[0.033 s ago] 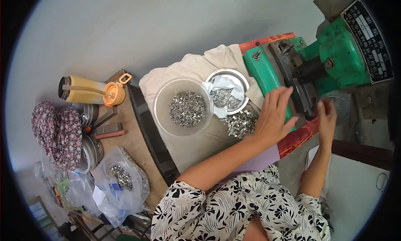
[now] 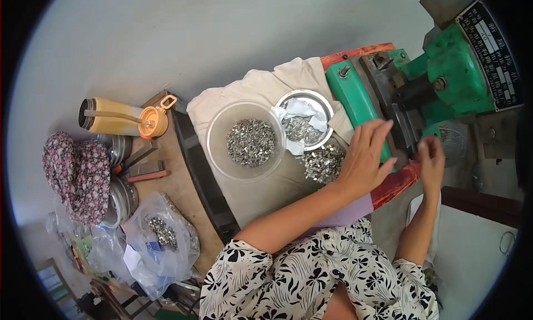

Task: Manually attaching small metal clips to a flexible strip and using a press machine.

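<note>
My left hand (image 2: 363, 159) reaches over the green base of a bench press (image 2: 355, 92), beside its dark metal die (image 2: 404, 126). Its fingers are stretched and the thumb stands apart; I see nothing held. On the other side of the die's near end is my right hand (image 2: 431, 164), fingers curled together; whatever they may pinch is too small to make out. Close to my left wrist lies a loose pile of small shiny metal pieces (image 2: 323, 164). Behind it stands a round steel bowl (image 2: 330, 105) with white wrapping and thin metal bits. A clear plastic tub (image 2: 215, 163) holds many small metal parts.
Beige cloth (image 2: 222, 98) covers the bench, whose red edge (image 2: 383, 195) runs under the press. A wooden side table (image 2: 177, 181) at left bears a yellow bottle (image 2: 114, 112), a floral cloth (image 2: 75, 178), glass jars (image 2: 125, 198) and a plastic bag (image 2: 183, 259) of metal pieces.
The whole view has shifted very slightly. My right hand has dropped a little; my left hand stays nearly in place by the die.
</note>
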The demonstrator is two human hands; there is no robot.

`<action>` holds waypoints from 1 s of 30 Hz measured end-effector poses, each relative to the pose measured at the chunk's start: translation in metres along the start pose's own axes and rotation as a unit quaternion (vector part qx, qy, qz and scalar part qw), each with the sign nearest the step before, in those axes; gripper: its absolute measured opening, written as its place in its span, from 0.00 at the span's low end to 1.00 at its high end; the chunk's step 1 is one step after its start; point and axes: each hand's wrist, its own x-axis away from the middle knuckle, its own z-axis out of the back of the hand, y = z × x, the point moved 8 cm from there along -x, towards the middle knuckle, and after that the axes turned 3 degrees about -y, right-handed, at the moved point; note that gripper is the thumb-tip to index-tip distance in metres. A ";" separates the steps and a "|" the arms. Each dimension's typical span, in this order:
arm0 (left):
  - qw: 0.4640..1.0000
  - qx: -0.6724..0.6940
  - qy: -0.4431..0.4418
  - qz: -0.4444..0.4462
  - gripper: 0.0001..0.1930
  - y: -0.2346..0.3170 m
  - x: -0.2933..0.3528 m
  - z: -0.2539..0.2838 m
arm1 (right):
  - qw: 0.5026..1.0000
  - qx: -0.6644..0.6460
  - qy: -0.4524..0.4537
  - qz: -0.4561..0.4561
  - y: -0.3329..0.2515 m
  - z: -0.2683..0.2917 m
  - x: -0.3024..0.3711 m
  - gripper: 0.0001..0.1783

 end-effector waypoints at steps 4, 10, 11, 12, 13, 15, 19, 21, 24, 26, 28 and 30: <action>0.998 0.032 -0.053 0.005 0.27 0.013 0.023 0.001 | 0.973 0.212 -0.041 0.080 -0.049 -0.035 0.019 0.11; 0.989 0.103 -0.106 0.030 0.16 0.020 0.050 0.004 | 0.970 0.192 0.041 0.144 -0.041 -0.020 0.045 0.12; 0.989 0.104 -0.104 0.031 0.16 0.020 0.051 0.010 | 0.960 0.208 0.076 0.172 -0.037 -0.011 0.060 0.12; 0.984 0.120 -0.119 0.057 0.16 0.016 0.053 0.013 | 0.960 0.209 0.077 0.170 -0.035 -0.009 0.075 0.12; 0.978 0.137 -0.133 0.084 0.15 0.013 0.055 0.018 | 0.969 0.166 0.107 0.150 -0.034 -0.003 0.093 0.14; 0.973 0.179 -0.101 0.103 0.13 0.015 0.053 0.038 | 0.975 0.105 0.133 0.141 -0.037 -0.001 0.122 0.19; 0.957 0.240 -0.086 0.141 0.20 0.018 0.043 0.063 | 0.959 0.143 -0.010 0.245 -0.077 -0.027 0.133 0.25; 0.920 0.286 -0.139 0.230 0.22 0.013 0.039 0.069 | 0.936 0.158 -0.069 0.308 -0.109 -0.051 0.122 0.21; 0.913 0.258 -0.170 0.267 0.14 0.002 0.040 0.096 | 0.879 0.179 -0.160 0.412 -0.158 -0.092 0.096 0.19; 0.932 0.228 -0.117 0.256 0.09 0.000 0.042 0.135 | 0.881 0.144 -0.210 0.399 -0.188 -0.116 0.074 0.18; 0.957 0.203 -0.050 0.201 0.09 0.006 0.040 0.164 | 0.904 0.041 -0.223 0.363 -0.206 -0.130 0.056 0.16; 0.978 0.153 -0.011 0.144 0.12 0.021 0.039 0.194 | 0.917 -0.078 -0.259 0.293 -0.218 -0.150 0.041 0.15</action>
